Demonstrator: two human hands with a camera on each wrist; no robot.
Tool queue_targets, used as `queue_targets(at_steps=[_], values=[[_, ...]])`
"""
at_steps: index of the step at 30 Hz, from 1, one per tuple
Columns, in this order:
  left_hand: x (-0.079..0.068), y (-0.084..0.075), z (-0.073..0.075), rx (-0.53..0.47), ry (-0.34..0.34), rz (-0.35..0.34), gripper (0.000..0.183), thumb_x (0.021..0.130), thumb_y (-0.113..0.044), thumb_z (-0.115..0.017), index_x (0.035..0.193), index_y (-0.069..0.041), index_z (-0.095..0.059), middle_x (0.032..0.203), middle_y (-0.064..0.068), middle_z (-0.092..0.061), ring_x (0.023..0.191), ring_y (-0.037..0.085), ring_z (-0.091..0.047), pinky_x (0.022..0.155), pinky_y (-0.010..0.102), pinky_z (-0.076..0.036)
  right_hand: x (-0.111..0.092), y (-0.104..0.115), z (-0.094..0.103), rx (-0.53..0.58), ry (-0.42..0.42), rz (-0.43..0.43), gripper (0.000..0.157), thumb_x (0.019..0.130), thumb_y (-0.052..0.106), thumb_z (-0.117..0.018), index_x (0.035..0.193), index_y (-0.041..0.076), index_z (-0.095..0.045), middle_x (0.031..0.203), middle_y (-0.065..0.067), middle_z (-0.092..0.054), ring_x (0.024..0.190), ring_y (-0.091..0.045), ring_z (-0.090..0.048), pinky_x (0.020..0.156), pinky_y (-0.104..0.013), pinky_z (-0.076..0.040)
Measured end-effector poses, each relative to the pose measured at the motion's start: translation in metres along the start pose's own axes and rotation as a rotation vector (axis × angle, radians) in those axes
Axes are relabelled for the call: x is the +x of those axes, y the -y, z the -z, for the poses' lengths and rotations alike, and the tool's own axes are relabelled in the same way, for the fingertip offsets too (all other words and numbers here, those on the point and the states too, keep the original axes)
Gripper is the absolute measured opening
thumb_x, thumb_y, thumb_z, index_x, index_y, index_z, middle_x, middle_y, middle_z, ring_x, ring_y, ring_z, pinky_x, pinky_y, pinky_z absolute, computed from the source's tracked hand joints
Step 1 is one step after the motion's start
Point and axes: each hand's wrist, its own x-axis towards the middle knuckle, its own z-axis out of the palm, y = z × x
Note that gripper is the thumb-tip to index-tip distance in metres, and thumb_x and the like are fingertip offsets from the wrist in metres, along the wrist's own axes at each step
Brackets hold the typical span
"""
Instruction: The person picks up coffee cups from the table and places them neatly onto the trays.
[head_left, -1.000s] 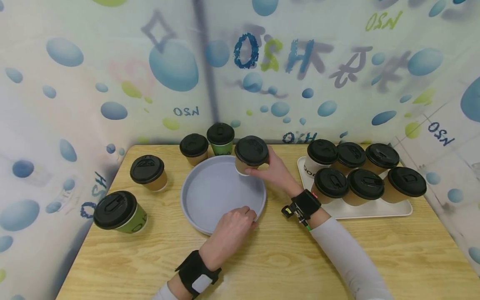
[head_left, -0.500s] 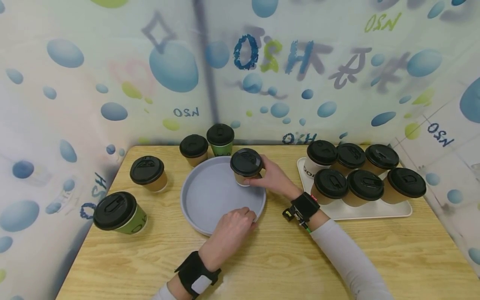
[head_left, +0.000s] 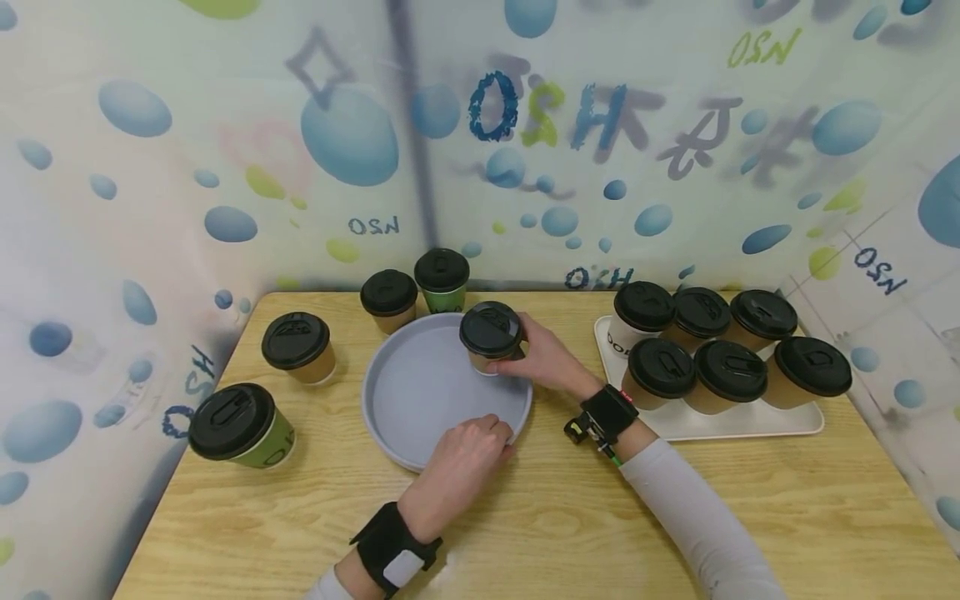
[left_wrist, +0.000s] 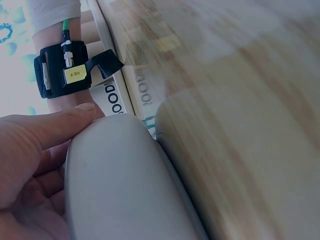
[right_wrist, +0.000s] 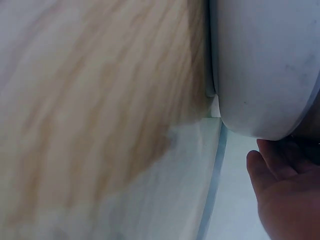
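My right hand [head_left: 547, 357] holds a brown paper cup with a black lid [head_left: 491, 328] from its right side. The cup stands upright over the right part of a round grey tray [head_left: 420, 396]; I cannot tell whether its base touches the tray. At the tray's near right edge, my left hand [head_left: 465, 454] grips the rim. The left wrist view shows that hand's thumb [left_wrist: 65, 122] against the tray's pale side wall [left_wrist: 120, 175], with the other fingers curled by it. In the right wrist view, the tray [right_wrist: 262, 65] hides part of the right hand [right_wrist: 290, 195].
Left of the tray stand a green cup [head_left: 266, 442] and a brown cup [head_left: 315, 367]. Behind it are another brown cup [head_left: 393, 320] and a green cup [head_left: 446, 298]. A white rectangular tray [head_left: 780, 425] at right bears several lidded cups. A patterned curtain [head_left: 480, 192] borders the wooden table [head_left: 570, 517].
My right hand has brought the cup slightly left and nearer, lowering it over the round tray, with little movement in the last half second. The left hand has stayed on the rim.
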Motion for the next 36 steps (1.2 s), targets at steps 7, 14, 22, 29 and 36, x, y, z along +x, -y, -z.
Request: queue_targets(at_steps=[7, 14, 22, 29, 36], values=[[0.0, 0.0, 0.0, 0.006, 0.004, -0.003, 0.016, 0.089, -0.017, -0.083, 0.082, -0.01, -0.071, 0.075, -0.001, -0.062, 0.07, 0.011, -0.065, 0.057, 0.024, -0.052, 0.0, -0.001, 0.0, 0.03, 0.015, 0.018, 0.087, 0.081, 0.03, -0.091, 0.152, 0.012, -0.045, 0.146, -0.005, -0.056, 0.135, -0.022, -0.052, 0.112, -0.045, -0.043], [0.0, -0.001, -0.001, 0.004, 0.007, 0.003, 0.015, 0.089, -0.018, -0.083, 0.084, -0.009, -0.072, 0.075, -0.001, -0.063, 0.07, 0.011, -0.065, 0.056, 0.024, -0.052, -0.019, 0.005, 0.008, -0.046, 0.032, -0.008, 0.086, 0.09, 0.028, -0.083, 0.159, 0.006, -0.036, 0.154, -0.015, -0.048, 0.139, -0.031, -0.05, 0.114, -0.046, -0.042], [0.002, -0.002, -0.002, 0.026, -0.018, 0.002, 0.018, 0.091, -0.018, -0.081, 0.082, -0.009, -0.069, 0.074, 0.0, -0.06, 0.068, 0.013, -0.063, 0.054, 0.025, -0.051, -0.054, 0.019, 0.012, -0.386, 0.005, -0.138, 0.025, 0.099, 0.032, -0.067, 0.093, 0.008, -0.072, 0.076, 0.001, -0.063, 0.067, -0.014, -0.057, 0.061, -0.03, -0.045], [0.004, -0.003, -0.004, 0.046, -0.021, 0.005, 0.02, 0.091, -0.018, -0.081, 0.081, -0.008, -0.067, 0.073, 0.001, -0.059, 0.067, 0.014, -0.063, 0.053, 0.025, -0.05, -0.056, 0.021, 0.001, -0.47, -0.018, -0.189, 0.021, 0.096, 0.029, -0.065, 0.084, 0.012, -0.069, 0.063, 0.005, -0.057, 0.056, -0.012, -0.051, 0.053, -0.028, -0.038], [0.006, -0.004, -0.002, 0.018, 0.007, 0.011, 0.019, 0.091, -0.022, -0.081, 0.085, -0.009, -0.07, 0.074, 0.0, -0.059, 0.068, 0.013, -0.062, 0.055, 0.025, -0.05, -0.051, 0.02, -0.004, -0.441, -0.095, -0.239, 0.015, 0.091, 0.024, -0.067, 0.084, 0.011, -0.064, 0.067, 0.002, -0.058, 0.057, -0.015, -0.052, 0.052, -0.029, -0.037]])
